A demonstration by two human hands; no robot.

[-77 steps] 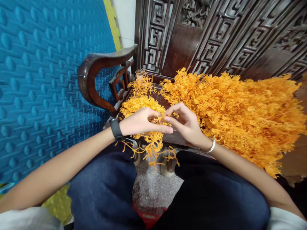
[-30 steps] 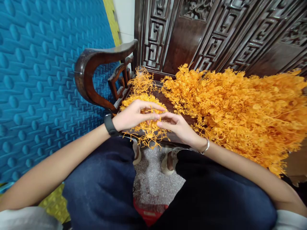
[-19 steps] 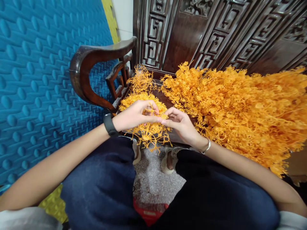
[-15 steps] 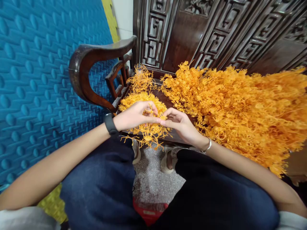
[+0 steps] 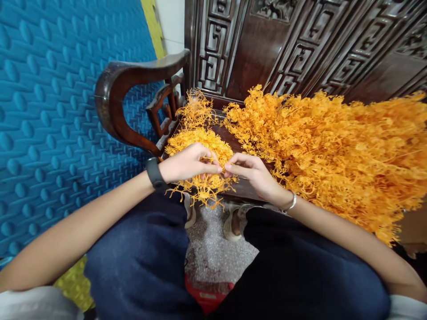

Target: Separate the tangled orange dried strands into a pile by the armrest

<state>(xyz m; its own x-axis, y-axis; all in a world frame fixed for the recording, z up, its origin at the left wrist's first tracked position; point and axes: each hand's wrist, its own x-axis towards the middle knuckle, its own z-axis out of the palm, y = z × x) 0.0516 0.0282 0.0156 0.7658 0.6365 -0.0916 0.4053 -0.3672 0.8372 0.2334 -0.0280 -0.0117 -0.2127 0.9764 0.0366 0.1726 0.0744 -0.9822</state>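
Note:
My left hand point(image 5: 196, 162), with a black band on the wrist, is closed on a piece of orange artificial flower point(image 5: 206, 192) whose thin branching strands hang below the fingers. Close beside it, my right hand point(image 5: 248, 172) pinches with thumb and forefinger at the same piece; the exact bit between the fingertips is too small to make out. Under and behind both hands lies a small heap of orange strands point(image 5: 200, 138) on the dark wooden seat point(image 5: 230, 133). Farther right spreads a much larger pile of orange artificial flowers point(image 5: 343, 155).
A curved wooden armrest point(image 5: 111, 89) rises at the left, and a carved wooden backrest point(image 5: 256, 58) runs along the back. Blue foam matting point(image 5: 50, 111) covers the left side. Below, between my knees, are a speckled floor point(image 5: 216, 240) and a red object point(image 5: 207, 295).
The fingertips of my two hands have drawn slightly apart after touching. The hanging strands have shifted a little to the left and down.

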